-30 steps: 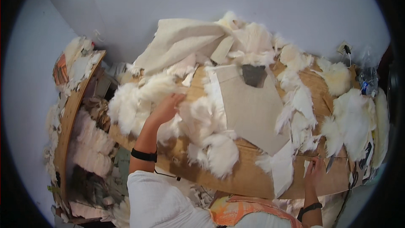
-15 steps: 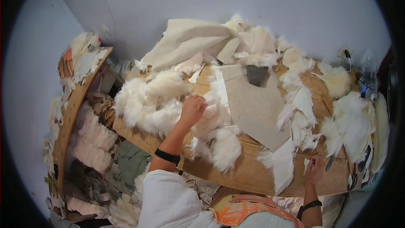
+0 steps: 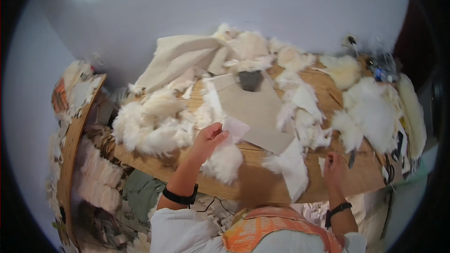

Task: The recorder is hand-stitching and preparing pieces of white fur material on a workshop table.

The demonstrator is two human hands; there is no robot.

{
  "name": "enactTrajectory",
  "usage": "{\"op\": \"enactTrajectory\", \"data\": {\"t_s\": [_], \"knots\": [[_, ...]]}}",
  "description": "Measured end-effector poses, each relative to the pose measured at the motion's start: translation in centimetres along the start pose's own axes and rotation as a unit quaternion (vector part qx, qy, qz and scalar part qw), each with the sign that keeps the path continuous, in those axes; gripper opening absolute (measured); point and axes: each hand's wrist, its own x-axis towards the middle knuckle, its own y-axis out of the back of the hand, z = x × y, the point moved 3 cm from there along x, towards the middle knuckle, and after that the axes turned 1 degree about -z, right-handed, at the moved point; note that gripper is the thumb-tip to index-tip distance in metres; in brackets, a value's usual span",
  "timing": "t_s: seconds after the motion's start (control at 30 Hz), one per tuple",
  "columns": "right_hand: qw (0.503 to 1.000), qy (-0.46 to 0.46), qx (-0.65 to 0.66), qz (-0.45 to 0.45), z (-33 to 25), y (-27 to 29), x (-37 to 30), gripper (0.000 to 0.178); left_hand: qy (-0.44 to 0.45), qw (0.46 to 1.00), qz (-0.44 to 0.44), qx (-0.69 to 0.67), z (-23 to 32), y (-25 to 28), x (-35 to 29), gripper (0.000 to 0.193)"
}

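At the wooden table (image 3: 253,182), our left hand (image 3: 208,140) pinches a small white fur scrap (image 3: 234,129) just off the near corner of the grey pattern board (image 3: 255,110). Our right hand (image 3: 333,168) rests at the table's near edge, closed around a dark, slim tool (image 3: 351,158). Fleece pieces (image 3: 154,126) lie heaped left of the board.

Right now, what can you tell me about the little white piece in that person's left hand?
The small white piece looks thin, flat and soft, like a cut scrap of fleece backing or fabric, roughly four-sided. The left hand pinches its lower left edge between the fingertips and holds it up, tilted, above the wooden table. Behind it lies a grey cardboard sheet, and fluffy white fleece is piled beside it. I cannot tell its exact material.
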Motion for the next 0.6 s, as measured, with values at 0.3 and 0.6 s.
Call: {"op": "enactTrajectory", "data": {"t_s": [0.3, 0.6], "knots": [[0.874, 0.095, 0.444, -0.173, -9.4, 7.4, 1.2, 0.031, -0.140, 0.977, 0.049, 0.152, 1.8, -19.6, -4.5, 0.009], [0.862, 0.471, 0.124, -0.144, 2.4, 5.7, -3.1, 0.027, -0.249, 0.861, 0.163, 0.413, -5.4, -30.3, -8.4, 0.032]]}}
